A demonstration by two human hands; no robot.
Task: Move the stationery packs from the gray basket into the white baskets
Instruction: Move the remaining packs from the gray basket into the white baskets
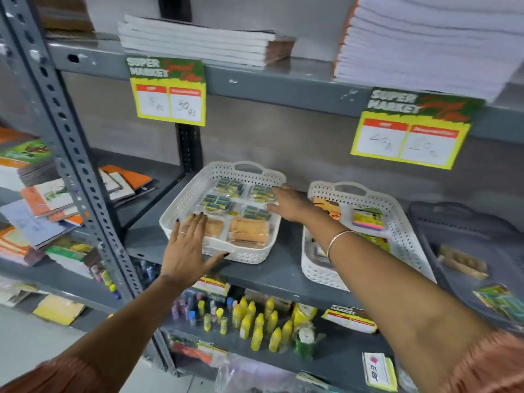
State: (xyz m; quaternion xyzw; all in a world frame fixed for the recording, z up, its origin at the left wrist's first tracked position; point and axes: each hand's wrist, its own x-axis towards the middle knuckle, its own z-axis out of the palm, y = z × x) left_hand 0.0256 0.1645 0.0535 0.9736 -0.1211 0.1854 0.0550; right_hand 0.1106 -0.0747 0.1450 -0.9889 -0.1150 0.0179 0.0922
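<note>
Two white lattice baskets stand on the middle shelf. The left white basket (pixel 187 194) holds several clear packs of blue-yellow items (pixel 218 202) and orange packs (pixel 249 231). My left hand (pixel 190 248) lies flat and open on its front left corner. My right hand (pixel 289 204) reaches over its right rim, fingers spread on the packs. The right white basket (pixel 402 231) holds sticky notes (pixel 367 219) and other packs, partly hidden by my right forearm. The gray basket (pixel 467 236) sits at the far right with a brown pack (pixel 462 262) and a green pack (pixel 502 302).
A gray metal upright (pixel 71 154) stands left of the baskets. Yellow price tags (pixel 170 92) hang from the upper shelf, which carries stacks of paper (pixel 425 43). Books (pixel 42 199) fill the left rack. Yellow glue bottles (pixel 255 321) crowd the shelf below.
</note>
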